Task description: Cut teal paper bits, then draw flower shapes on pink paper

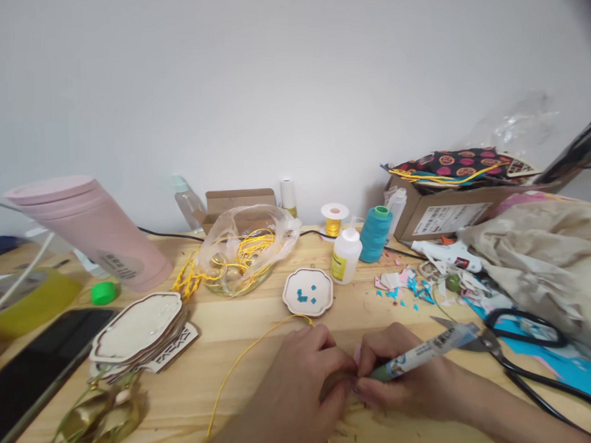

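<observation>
My left hand (301, 370) pinches a small piece low over the tabletop (231, 327), its grip pressed together to steady it where the yellow cord (251, 349) runs in. My right hand (402, 373) is closed around a pen-like tool (426, 352), tip aimed at that pinch. Scissors (513, 343) lie just beside.

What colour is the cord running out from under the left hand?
Yellow. The cord curves across the wooden table away from the left hand, clearest in the head view.
</observation>
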A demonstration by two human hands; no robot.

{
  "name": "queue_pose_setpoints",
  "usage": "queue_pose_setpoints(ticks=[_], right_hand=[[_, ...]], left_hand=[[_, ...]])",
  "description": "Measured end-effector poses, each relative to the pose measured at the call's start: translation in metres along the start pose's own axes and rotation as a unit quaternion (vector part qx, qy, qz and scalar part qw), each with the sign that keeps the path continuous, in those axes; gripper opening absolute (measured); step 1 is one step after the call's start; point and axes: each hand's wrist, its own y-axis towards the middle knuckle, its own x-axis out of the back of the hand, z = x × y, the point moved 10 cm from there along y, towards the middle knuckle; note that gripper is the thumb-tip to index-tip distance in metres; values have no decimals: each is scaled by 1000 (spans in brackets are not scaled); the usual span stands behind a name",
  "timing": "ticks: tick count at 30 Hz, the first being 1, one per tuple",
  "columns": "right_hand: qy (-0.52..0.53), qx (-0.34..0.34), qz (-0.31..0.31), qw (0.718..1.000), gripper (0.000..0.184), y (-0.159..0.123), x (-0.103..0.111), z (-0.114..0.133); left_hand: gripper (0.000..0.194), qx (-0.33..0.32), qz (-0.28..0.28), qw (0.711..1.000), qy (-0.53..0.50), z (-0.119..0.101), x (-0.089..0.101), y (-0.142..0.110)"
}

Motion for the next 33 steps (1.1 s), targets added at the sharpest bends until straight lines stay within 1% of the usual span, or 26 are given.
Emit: queue_pose_setpoints(ticks=[4, 11, 13, 15, 18, 20, 22, 24, 26, 28, 30, 33], right_hand=[[8, -2, -11, 1000, 12, 2, 1, -3], [21, 0, -5, 1000, 15, 1, 2, -1], [59, 1, -10, 998, 17, 1, 6, 0], [124, -16, -26, 992, 20, 2, 14, -4], [223, -44, -70, 971, 25, 2, 27, -12], [248, -32, -98, 963, 24, 2, 36, -12], [215, -12, -121, 969, 22, 1, 46, -9], [105, 15, -129, 986, 17, 0, 54, -1], [-42, 59, -108, 991, 10, -1, 56, 13], [-146, 96, -78, 981, 9, -1, 54, 25], [-183, 109, -57, 975, 10, -1, 53, 30], [-206, 96, -26, 973, 15, 0, 48, 28]], left_hand=[[15, 1, 0, 1000, 1, 0, 0, 0], [15, -1, 3, 1000, 0, -1, 0, 1], [16, -2, 6, 1000, -3, -1, 0, 1], [17, -1, 9, 1000, -4, 0, 0, 1], [19, 0, 12, 1000, -11, 1, 0, 0], [18, -1, 13, 1000, -21, 2, 0, 0], [17, 2, 16, 999, -32, 2, 0, 0], [15, 13, 18, 999, -43, 4, 1, 1], [13, 24, 12, 998, -49, 6, 3, 2], [12, 37, 12, 998, -45, 10, 3, 2], [13, 47, 21, 998, -40, 13, 2, 3], [13, 56, 44, 997, -34, 15, -2, 3]])
